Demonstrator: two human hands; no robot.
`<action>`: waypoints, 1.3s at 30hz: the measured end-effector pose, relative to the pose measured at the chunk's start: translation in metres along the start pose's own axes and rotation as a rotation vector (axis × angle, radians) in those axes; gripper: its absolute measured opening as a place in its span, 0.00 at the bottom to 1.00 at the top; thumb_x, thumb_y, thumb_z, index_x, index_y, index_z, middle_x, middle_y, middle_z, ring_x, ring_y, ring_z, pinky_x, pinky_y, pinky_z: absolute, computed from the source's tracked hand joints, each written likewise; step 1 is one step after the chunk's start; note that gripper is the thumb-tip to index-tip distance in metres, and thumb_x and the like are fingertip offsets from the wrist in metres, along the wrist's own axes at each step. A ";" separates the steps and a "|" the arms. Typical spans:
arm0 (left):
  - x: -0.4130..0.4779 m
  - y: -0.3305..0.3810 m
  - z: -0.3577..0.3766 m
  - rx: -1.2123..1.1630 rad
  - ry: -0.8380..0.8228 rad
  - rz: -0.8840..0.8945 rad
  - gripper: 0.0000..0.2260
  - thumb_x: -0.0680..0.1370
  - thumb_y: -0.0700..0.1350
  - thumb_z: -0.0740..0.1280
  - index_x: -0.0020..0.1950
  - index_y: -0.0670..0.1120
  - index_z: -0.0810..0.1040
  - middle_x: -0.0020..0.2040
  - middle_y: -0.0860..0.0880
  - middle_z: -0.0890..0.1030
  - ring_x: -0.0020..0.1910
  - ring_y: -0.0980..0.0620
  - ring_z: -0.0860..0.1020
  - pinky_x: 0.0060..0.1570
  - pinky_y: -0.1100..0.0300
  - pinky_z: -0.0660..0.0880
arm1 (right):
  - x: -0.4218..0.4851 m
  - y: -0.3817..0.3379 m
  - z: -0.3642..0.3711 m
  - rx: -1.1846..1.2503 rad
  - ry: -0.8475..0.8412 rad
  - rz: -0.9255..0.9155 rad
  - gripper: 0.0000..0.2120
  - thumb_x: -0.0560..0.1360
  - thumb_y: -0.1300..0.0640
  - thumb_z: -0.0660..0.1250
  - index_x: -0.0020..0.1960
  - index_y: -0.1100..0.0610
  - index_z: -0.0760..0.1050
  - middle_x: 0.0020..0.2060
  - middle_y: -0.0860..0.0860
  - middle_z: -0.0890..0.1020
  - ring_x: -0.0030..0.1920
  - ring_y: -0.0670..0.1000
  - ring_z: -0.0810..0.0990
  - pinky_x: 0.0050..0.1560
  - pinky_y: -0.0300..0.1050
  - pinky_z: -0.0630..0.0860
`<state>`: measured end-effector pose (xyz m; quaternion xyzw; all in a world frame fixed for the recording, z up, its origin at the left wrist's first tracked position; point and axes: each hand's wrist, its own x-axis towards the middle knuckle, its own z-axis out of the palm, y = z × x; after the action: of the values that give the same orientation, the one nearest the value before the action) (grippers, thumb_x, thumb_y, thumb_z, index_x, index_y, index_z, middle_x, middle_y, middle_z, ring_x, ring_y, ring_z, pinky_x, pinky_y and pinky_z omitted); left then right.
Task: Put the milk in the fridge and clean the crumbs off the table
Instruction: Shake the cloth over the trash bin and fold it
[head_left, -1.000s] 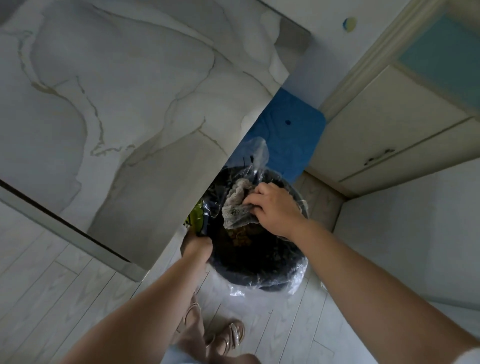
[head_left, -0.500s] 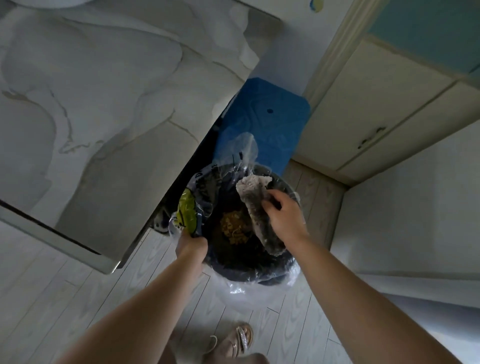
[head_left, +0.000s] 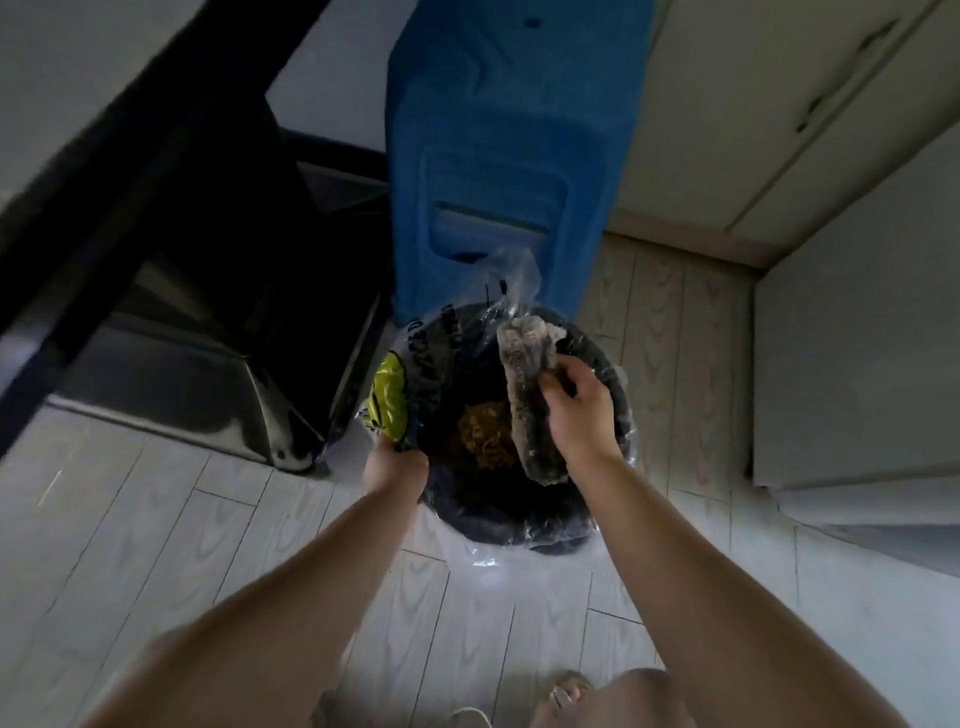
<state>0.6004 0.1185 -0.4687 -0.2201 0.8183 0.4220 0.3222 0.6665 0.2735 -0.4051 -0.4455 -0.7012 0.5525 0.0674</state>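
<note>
- The right hand (head_left: 576, 415) pinches a grey cloth (head_left: 524, 374) between thumb and curled fingers. It holds the cloth near the upper end, so the rest hangs lengthwise over the open bin (head_left: 519, 535). Held this way, anything shaken loose should fall inside the bin and not on the floor (head_left: 156, 519).
- The left hand (head_left: 396, 467) grips the near-left rim of the bin with its fingers curled over the edge, just beside a yellow wrapper (head_left: 387, 402). This grip probably steadies the bin and keeps the clear liner (head_left: 511, 283) spread.
- Task items: a brown heap (head_left: 483, 434) lies at the bottom of the bin, below the cloth. It is likely the crumbs, though blur prevents confirmation. The milk is not in view. Only the dark edge of the table (head_left: 119, 182) shows, at far left.
- A blue plastic stool (head_left: 509, 156) stands just beyond the bin.
- Change from one second ago: the cloth was bunched under the right hand; it now hangs unfolded at full length.
- The table top filled the upper left then. The view now sits lower and shows the table's dark edge and base.
- The left hand has stayed on the rim.
</note>
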 end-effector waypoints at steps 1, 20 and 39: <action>0.012 -0.003 0.004 0.032 0.008 0.009 0.19 0.70 0.34 0.59 0.57 0.50 0.72 0.45 0.42 0.78 0.44 0.39 0.78 0.45 0.44 0.78 | 0.008 0.008 0.003 0.021 0.016 -0.002 0.10 0.78 0.56 0.60 0.58 0.54 0.74 0.45 0.44 0.79 0.47 0.44 0.76 0.44 0.30 0.70; 0.119 -0.016 0.028 0.498 0.066 0.307 0.40 0.71 0.54 0.71 0.74 0.41 0.54 0.74 0.40 0.58 0.71 0.39 0.61 0.67 0.45 0.63 | 0.086 0.112 0.067 0.329 0.054 0.082 0.07 0.77 0.56 0.63 0.42 0.49 0.77 0.45 0.51 0.82 0.51 0.55 0.80 0.59 0.56 0.75; 0.092 -0.004 0.072 0.066 -0.397 0.810 0.13 0.72 0.51 0.71 0.55 0.51 0.79 0.46 0.51 0.83 0.47 0.52 0.81 0.51 0.53 0.78 | 0.076 0.110 0.092 0.314 0.241 -0.043 0.05 0.76 0.59 0.64 0.48 0.49 0.74 0.40 0.44 0.78 0.44 0.46 0.77 0.47 0.42 0.74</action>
<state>0.5629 0.1679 -0.5680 0.2134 0.7740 0.5216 0.2886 0.6278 0.2595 -0.5620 -0.4774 -0.6026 0.5962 0.2315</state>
